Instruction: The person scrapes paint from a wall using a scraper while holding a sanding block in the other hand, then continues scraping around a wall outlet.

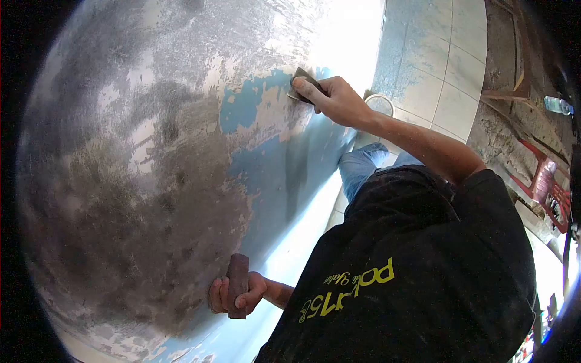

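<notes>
My right hand [330,100] is closed around a dark flat scraper [310,83] with a pale thin edge. The scraper is at the wall [181,181], beside a patch of light blue paint [245,106]; whether its edge touches cannot be made out. Lower in the view, my left hand [254,290] grips a reddish-brown rectangular sanding block [238,281], thumb on one side and fingers on the other. That block is close to the grey part of the wall. Blue paint remnants with ragged edges and whitish spots cover parts of the surface.
A round white bucket [380,104] stands on the tiled floor [457,85], where bluish dust lies along the wall. A red plastic chair [541,181], a pink bottle [544,175] and a clear bottle [558,106] are at the far right. Bright light washes out the upper wall.
</notes>
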